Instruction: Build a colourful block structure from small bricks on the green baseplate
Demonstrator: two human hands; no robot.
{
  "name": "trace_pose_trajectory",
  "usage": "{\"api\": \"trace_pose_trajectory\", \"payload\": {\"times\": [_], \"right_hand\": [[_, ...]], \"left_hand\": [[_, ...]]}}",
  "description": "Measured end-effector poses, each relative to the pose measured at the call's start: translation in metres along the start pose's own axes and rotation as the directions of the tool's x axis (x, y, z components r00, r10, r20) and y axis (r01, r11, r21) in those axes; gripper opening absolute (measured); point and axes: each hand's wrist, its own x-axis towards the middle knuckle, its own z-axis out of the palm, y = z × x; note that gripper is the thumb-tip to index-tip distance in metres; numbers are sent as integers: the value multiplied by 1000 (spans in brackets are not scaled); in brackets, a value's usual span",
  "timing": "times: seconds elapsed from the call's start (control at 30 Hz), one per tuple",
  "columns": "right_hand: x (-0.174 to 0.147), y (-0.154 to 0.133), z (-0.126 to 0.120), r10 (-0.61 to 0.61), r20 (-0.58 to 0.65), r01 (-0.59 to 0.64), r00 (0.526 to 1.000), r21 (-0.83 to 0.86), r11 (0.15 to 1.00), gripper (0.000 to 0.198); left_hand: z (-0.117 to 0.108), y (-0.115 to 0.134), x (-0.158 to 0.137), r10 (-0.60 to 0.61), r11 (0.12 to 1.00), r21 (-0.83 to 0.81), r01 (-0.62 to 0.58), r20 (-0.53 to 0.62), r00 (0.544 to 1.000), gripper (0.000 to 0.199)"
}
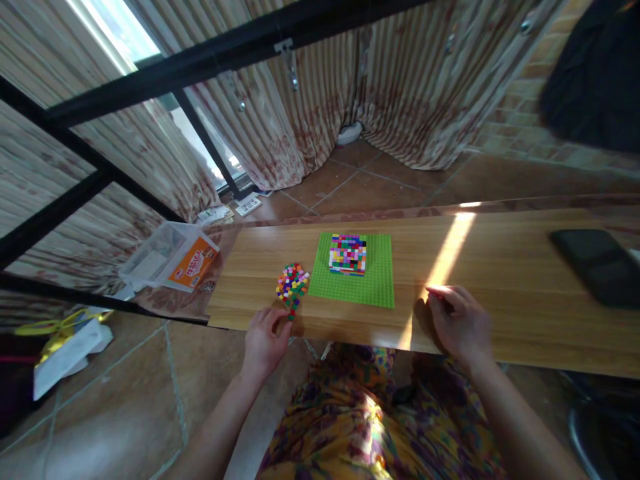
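Note:
A green studded baseplate [373, 287] lies on the wooden table, bearing a low block of many-coloured toy bricks [347, 255]. To its left is a pile of small loose bricks [293, 281], with a few trailing toward the near edge. My left hand [267, 339] is at that trail, thumb and forefinger closed around a small brick [291, 317], partly hidden by the fingertips. Right of the baseplate, my right hand [457, 320] rests near the table's front edge with its fingers pinched together. Whatever may be between those fingertips is too small to make out.
A dark phone-like slab [597, 267] lies at the table's right end. Beyond the left end stands a clear plastic box [167, 257] with an orange label. Black metal bars [210, 57] cross above, before striped curtains [400, 87]. Sunlight stripes the table [500, 267].

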Motion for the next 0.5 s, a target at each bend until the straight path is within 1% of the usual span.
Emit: {"api": "trace_pose_trajectory", "payload": {"times": [0.13,0.3,0.4,0.5], "right_hand": [[0,-1,0,1,-2,-1,1000,-19,1000,24],[0,-1,1,-5,-11,5,1000,-11,1000,23],[1,-2,1,-11,-16,11,1000,6,1000,24],[1,-3,1,-8,-14,8,1000,25,1000,24]], "left_hand": [[6,1,5,-11,999,44,10,27,1000,5],[10,6,15,-8,1000,28,6,59,998,7],[12,17,23,-18,999,-42,20,47,999,8],[19,37,37,-5,988,-154,4,-5,1000,10]]}}
